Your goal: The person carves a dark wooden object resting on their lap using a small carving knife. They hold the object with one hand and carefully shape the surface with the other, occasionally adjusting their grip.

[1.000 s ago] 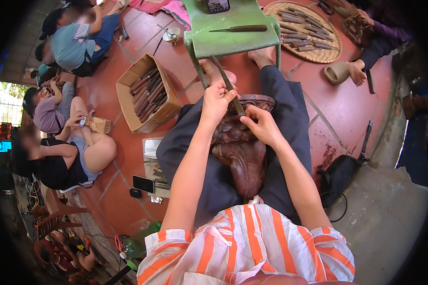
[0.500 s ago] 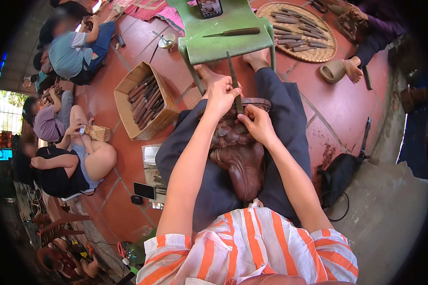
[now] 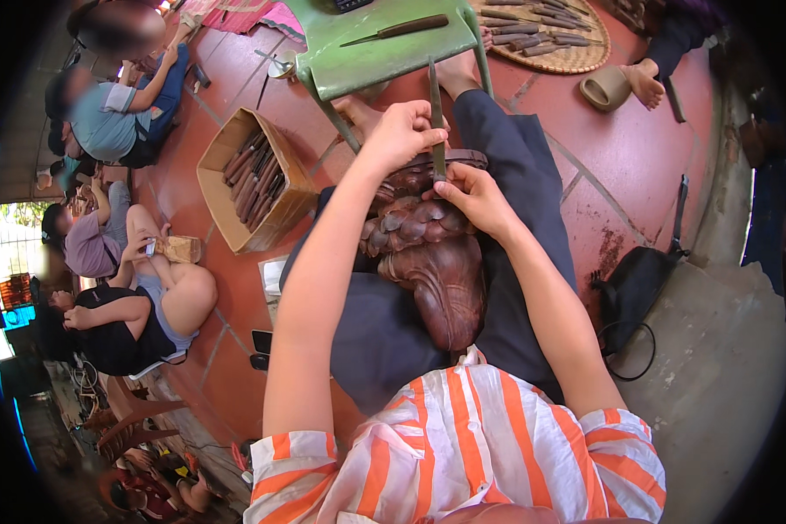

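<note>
A dark red-brown wood carving (image 3: 445, 275) rests between my thighs, with rounded lumps across its middle and a round rim at its far end. Above that far end I hold a long, flat, narrow metal file (image 3: 437, 105), its tapered tip pointing away toward the green stool. My left hand (image 3: 404, 138) pinches the file along its middle. At the near end, the thumb and fingers of my right hand (image 3: 473, 199) close on it. Whether the file touches the wood is hard to make out.
On the green plastic stool (image 3: 358, 65) lies a wooden-handled pointed tool (image 3: 402, 30). A cardboard box (image 3: 227, 205) of wooden-handled tools stands at left. A woven tray (image 3: 598, 57) holds more tools at far right. A black bag (image 3: 633, 301) lies right; several people sit at left.
The view has shifted, showing more of the carving and less of the stool and tray. Both hands keep their hold on the file, which now points more nearly straight away.
</note>
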Motion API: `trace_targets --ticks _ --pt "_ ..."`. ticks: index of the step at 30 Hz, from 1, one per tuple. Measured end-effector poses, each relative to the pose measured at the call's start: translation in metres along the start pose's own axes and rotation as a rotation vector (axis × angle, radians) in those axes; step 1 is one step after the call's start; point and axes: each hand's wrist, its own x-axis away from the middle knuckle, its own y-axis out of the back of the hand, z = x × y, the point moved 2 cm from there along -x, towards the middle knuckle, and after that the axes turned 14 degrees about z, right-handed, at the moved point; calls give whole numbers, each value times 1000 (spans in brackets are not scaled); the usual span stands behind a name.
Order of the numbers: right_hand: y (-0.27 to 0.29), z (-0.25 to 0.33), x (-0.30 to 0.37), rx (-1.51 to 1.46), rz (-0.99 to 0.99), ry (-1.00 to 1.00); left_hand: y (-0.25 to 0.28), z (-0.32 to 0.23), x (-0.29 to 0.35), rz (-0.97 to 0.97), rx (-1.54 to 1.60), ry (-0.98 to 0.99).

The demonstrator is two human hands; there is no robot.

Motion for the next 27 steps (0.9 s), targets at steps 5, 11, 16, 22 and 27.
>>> trace_targets --ticks 5,11,16,22,27 --pt "-1 7 1 -12 36 2 6 -21 -3 127 -46 123" --pt "-10 4 13 216 4 16 -7 -15 -4 209 -117 167" --pt "-1 -5 -1 358 -191 1 -17 -24 -19 145 -334 124" --pt "-5 -10 11 240 -52 52 -29 -24 -11 241 -321 197" --pt "-3 0 9 203 -14 -83 -26 -27 -21 265 -367 186"
